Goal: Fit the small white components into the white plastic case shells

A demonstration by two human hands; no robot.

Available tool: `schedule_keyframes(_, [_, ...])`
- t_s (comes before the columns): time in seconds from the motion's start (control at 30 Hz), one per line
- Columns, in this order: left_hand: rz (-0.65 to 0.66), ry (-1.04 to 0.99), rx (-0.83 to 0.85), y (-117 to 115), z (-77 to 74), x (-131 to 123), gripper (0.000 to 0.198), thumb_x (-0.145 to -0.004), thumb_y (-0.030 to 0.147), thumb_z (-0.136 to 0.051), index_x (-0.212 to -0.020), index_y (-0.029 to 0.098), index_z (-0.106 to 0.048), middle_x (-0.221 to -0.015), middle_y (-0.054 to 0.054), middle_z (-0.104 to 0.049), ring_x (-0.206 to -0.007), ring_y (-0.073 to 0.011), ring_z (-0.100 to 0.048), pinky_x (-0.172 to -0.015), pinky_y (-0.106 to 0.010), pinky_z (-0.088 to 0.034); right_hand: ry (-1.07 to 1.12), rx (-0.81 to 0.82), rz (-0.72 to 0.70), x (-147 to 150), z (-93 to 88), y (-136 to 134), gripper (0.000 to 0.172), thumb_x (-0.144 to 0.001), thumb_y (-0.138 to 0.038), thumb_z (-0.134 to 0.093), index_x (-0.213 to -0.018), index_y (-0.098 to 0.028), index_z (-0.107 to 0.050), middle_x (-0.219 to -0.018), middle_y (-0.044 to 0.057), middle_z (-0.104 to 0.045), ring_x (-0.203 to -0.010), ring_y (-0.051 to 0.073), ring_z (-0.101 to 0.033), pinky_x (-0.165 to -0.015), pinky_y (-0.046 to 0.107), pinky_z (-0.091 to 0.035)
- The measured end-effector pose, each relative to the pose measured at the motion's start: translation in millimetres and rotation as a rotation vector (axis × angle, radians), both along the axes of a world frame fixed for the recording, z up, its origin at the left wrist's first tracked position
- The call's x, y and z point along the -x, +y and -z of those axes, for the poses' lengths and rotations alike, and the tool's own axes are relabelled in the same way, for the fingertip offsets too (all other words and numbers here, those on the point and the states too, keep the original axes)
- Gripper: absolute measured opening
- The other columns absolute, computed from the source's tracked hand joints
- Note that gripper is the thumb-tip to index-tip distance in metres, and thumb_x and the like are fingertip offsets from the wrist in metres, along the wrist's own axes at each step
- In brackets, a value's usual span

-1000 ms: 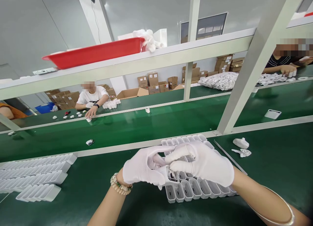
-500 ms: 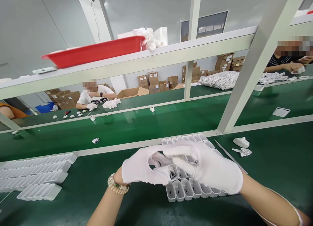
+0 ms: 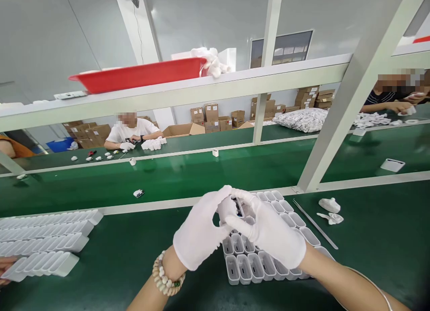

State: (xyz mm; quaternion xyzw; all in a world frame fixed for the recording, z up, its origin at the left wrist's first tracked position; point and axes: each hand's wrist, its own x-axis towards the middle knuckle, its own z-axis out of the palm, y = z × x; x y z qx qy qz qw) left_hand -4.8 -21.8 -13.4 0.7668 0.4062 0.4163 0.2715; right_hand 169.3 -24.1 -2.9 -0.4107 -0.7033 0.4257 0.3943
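Observation:
My left hand, in a white glove with a beaded bracelet at the wrist, is closed round a small white plastic housing. Dark parts show inside the housing's open end. My right hand, also gloved, has its thumb and fingers closed on the same piece from the other side. The fingers partly cover the housing, and any small part between them cannot be made out. Rows of open white plastic housings stand on the green bench below and behind both hands.
Metal tweezers and two crumpled white pieces lie at right. More housings line the left, with another person's hand touching them. Beyond runs a green conveyor with scattered parts. Overhead, a shelf carries a red tray.
My hands have come up a little and closed in round the housing, which is turned upward. Another person's hand has appeared at the left edge. The view has shifted slightly.

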Motion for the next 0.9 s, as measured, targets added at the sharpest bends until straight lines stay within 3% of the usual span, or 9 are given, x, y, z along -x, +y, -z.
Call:
schedule_keyframes(0.07, [0.004,-0.009,0.017,0,-2.4,1,0.063,-0.078,0.017,-0.067,-0.139,0.025,-0.049,-0.128,-0.008,-0.062,-0.105,-0.0234,-0.064,-0.098,-0.043,-0.051,0.134,0.119,-0.042,-5,1.8,8,0.047,-0.089,-0.039,-0.061,-0.132,-0.023,-0.056,-0.101,0.005,-0.072,-0.096,0.024,-0.068,-0.091,0.044,-0.055])
schedule_keyframes(0.17, [-0.033,-0.014,0.121,2,-9.3,9,0.064,-0.079,0.020,-0.065,-0.141,0.022,-0.047,-0.124,-0.009,-0.063,-0.097,-0.0213,-0.065,-0.091,-0.040,-0.055,0.479,0.466,-0.098,-13,7.0,22,0.043,-0.091,-0.036,-0.054,-0.128,-0.014,-0.060,-0.073,0.003,-0.069,-0.062,0.018,-0.064,-0.064,0.033,-0.057])
schedule_keyframes(0.3, [-0.061,0.251,0.275,9,-12.2,22,0.047,-0.080,0.029,-0.062,-0.127,0.025,-0.063,-0.112,-0.007,-0.070,-0.092,-0.0234,-0.066,-0.086,-0.040,-0.055,0.880,0.936,-0.112,-17,10.4,36,0.032,-0.092,-0.029,-0.049,-0.109,-0.010,-0.068,-0.080,0.005,-0.068,-0.060,0.011,-0.062,-0.054,0.021,-0.052])
schedule_keyframes(0.4, [-0.069,0.526,0.343,16,-6.8,25,0.048,-0.078,0.034,-0.063,-0.125,0.023,-0.066,-0.110,-0.011,-0.072,-0.092,-0.0306,-0.068,-0.084,-0.044,-0.053,0.945,1.043,-0.087,-15,9.5,39,0.031,-0.092,-0.027,-0.049,-0.110,-0.009,-0.067,-0.083,0.005,-0.067,-0.064,0.010,-0.062,-0.057,0.018,-0.053])
schedule_keyframes(0.5, [-0.046,0.761,0.359,22,0.3,22,0.054,-0.076,0.034,-0.064,-0.128,0.023,-0.064,-0.114,-0.014,-0.071,-0.097,-0.0362,-0.068,-0.082,-0.045,-0.052,0.853,0.976,-0.041,-17,10.6,40,0.033,-0.092,-0.030,-0.052,-0.112,-0.010,-0.067,-0.084,0.006,-0.067,-0.068,0.011,-0.062,-0.058,0.019,-0.053])
schedule_keyframes(0.67, [-0.013,0.899,0.365,33,6.7,22,0.056,-0.078,0.031,-0.060,-0.134,0.025,-0.059,-0.121,-0.014,-0.069,-0.101,-0.0357,-0.068,-0.081,-0.043,-0.053,0.210,0.386,0.157,-33,20.1,66,0.047,-0.087,-0.039,-0.054,-0.127,-0.014,-0.060,-0.067,-0.001,-0.059,-0.047,0.011,-0.048,-0.043,0.023,-0.042])
schedule_keyframes(0.73, [0.027,0.905,0.368,36,8.3,23,0.051,-0.077,0.031,-0.060,-0.128,0.030,-0.062,-0.121,-0.010,-0.069,-0.099,-0.0334,-0.068,-0.079,-0.041,-0.053,0.050,0.283,0.235,-38,26.6,89,0.051,-0.088,-0.035,-0.053,-0.135,-0.014,-0.053,-0.064,-0.003,-0.057,-0.046,0.011,-0.048,-0.045,0.024,-0.043])
schedule_keyframes(0.8, [0.085,0.926,0.362,38,11.2,21,0.045,-0.077,0.033,-0.061,-0.122,0.033,-0.064,-0.118,-0.006,-0.070,-0.095,-0.0306,-0.069,-0.076,-0.039,-0.054,-0.081,0.237,0.303,-38,35.9,115,0.050,-0.091,-0.029,-0.052,-0.139,-0.016,-0.048,-0.069,-0.002,-0.061,-0.048,0.010,-0.052,-0.051,0.025,-0.048])
schedule_keyframes(0.9, [0.153,0.970,0.342,39,20.1,12,0.036,-0.078,0.031,-0.060,-0.113,0.032,-0.067,-0.115,-0.005,-0.071,-0.092,-0.0300,-0.070,-0.073,-0.038,-0.055,-0.320,0.156,0.390,-30,54.4,152,0.039,-0.096,-0.031,-0.055,-0.133,-0.018,-0.052,-0.093,0.003,-0.067,-0.064,0.012,-0.062,-0.063,0.029,-0.054])
